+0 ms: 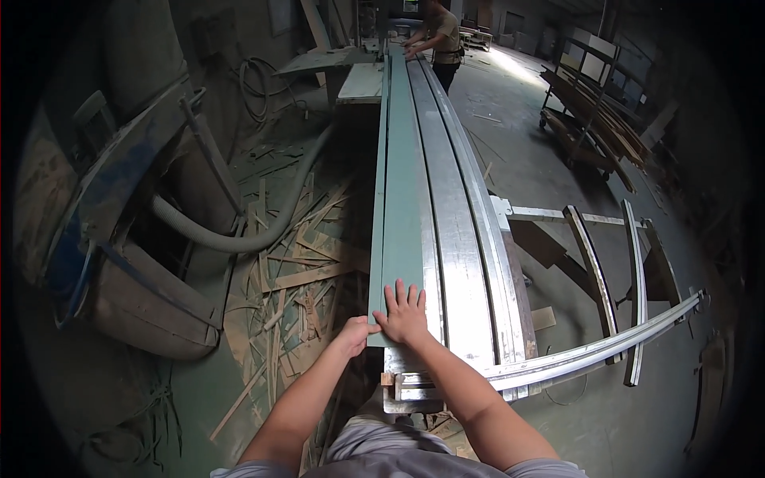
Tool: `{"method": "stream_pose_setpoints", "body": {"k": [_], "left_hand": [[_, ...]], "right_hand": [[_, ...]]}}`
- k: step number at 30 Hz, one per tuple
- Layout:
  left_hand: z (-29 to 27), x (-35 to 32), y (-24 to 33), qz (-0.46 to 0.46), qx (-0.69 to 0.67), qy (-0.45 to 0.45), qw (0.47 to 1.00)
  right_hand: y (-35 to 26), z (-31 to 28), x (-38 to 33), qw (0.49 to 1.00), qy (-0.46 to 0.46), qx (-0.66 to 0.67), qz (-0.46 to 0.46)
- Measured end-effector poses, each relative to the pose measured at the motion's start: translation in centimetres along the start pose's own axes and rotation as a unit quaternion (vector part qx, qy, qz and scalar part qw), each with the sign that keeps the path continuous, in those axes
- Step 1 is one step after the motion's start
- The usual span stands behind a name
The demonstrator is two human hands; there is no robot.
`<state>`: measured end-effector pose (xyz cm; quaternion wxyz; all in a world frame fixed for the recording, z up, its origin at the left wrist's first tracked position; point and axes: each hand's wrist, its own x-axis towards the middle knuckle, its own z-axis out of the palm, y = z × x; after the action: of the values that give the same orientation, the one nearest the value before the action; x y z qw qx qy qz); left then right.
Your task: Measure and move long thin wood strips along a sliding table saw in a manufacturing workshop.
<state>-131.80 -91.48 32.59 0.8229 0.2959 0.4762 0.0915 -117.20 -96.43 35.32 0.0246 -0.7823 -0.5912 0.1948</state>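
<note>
Both forearms come up from the lower edge: the right hand (404, 313) lies flat and unclenched, fingers spread, on the near end of a long grey-green board (401, 199), while the left hand (355, 334) grips that end's left corner (thumb against the edge). That board runs lengthwise along a metal sliding saw table (458, 239), away toward another person (437, 40) at its far end. Left of it, wood offcuts (295, 271) and a dust hose (223, 235) litter the floor.
</note>
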Motion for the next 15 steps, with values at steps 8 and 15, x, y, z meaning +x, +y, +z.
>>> {"method": "stream_pose_setpoints", "body": {"k": [8, 15], "left_hand": [[-0.4, 0.4, -0.4, 0.003, -0.038, -0.039, 0.998], [0.1, -1.1, -1.5, -0.032, -0.009, -0.004, 0.999]], "right_hand": [[3.0, -1.1, -0.8, 0.991, -0.026, 0.128, -0.044], [5.9, -5.4, -9.7, 0.947, 0.035, 0.320, -0.012]]}}
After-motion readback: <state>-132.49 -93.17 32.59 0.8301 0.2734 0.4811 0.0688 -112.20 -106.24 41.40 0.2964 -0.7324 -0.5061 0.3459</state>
